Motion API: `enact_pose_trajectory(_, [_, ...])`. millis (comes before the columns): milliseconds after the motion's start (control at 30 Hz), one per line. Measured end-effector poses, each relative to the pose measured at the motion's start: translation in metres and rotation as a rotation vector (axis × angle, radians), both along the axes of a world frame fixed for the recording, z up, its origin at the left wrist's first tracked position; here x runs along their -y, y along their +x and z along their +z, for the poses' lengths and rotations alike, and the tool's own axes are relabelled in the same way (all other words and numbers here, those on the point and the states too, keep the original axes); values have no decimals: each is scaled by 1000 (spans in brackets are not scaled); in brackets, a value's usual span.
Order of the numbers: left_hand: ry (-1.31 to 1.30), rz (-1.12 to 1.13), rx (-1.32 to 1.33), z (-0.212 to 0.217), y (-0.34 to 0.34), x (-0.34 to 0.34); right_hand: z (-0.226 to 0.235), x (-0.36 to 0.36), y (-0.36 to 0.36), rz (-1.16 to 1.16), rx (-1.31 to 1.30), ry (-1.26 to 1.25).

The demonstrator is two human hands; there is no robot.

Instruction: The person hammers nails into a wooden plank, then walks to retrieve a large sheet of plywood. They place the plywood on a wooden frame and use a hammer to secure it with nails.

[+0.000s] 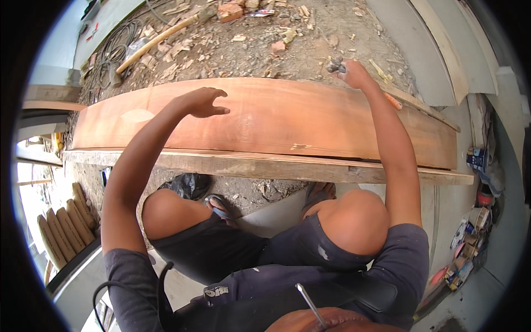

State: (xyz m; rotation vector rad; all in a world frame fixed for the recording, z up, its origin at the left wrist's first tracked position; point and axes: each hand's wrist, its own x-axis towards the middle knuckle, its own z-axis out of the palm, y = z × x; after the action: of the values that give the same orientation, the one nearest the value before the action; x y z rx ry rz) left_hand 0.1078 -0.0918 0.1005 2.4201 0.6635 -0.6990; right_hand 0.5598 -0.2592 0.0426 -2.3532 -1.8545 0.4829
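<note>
A long reddish-brown wooden board [265,119] lies across in front of my knees, with pale splintered marks near its front edge. Over its left half hovers my left hand [206,103], fingers apart and nothing in them. My right hand [354,76] is beyond the board's far edge on the right, closed on a dark grey, lumpy object [336,65] whose kind I cannot make out. Near my right forearm, an orange-handled tool [393,101] rests at the board's far edge; its other end is hidden.
A rough timber beam [249,166] runs along the board's near side. Beyond lie dirt and wood chips, a long wooden-handled tool [157,43], coiled cable [113,52] and a brick piece [229,12]. Brown packages [66,227] stand at left, a black bag [188,185] by my foot.
</note>
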Motion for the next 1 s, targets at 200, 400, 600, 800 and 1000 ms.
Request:
enact_pose_trajectory(200, [308, 63, -11, -89, 53, -36, -27, -24, -14, 101, -87, 43])
enact_pose_trajectory(400, [255, 88, -141, -131, 47, -69, -70, -38, -35, 74, -51, 214])
enact_pose_trajectory(600, [304, 146, 189, -124, 36, -75, -58, -2, -59, 68, -188, 260])
enact_pose_trajectory(800, [346, 145, 327, -60, 26, -85, 7, 25, -17, 2, -75, -102])
enact_pose_trajectory(1000, [375, 233, 323, 24, 23, -63, 80, 32, -21, -60, -145, -18])
